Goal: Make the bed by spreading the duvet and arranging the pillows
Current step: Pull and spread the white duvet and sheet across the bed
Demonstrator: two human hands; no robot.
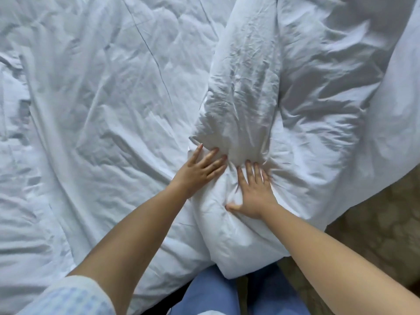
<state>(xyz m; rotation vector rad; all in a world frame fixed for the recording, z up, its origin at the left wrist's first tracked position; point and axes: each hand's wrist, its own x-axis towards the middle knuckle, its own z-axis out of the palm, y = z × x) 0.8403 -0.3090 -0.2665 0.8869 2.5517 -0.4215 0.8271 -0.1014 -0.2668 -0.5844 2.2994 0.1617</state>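
Note:
A white, creased duvet point(95, 105) covers the bed across the left and middle of the head view. A thick fold of it point(245, 87) runs from the top centre down to the bed's near edge, bunched and puffy. My left hand point(197, 169) lies flat with straight fingers on the left side of that fold. My right hand point(254, 192) presses flat on the bunched part just to the right, fingers spread and thumb out to the left. No pillow is recognisable in view.
The duvet's right part point(341, 92) hangs over the bed's side. Patterned beige carpet point(375, 223) shows at the right and lower right. My legs in blue trousers point(218, 294) stand against the bed's near edge.

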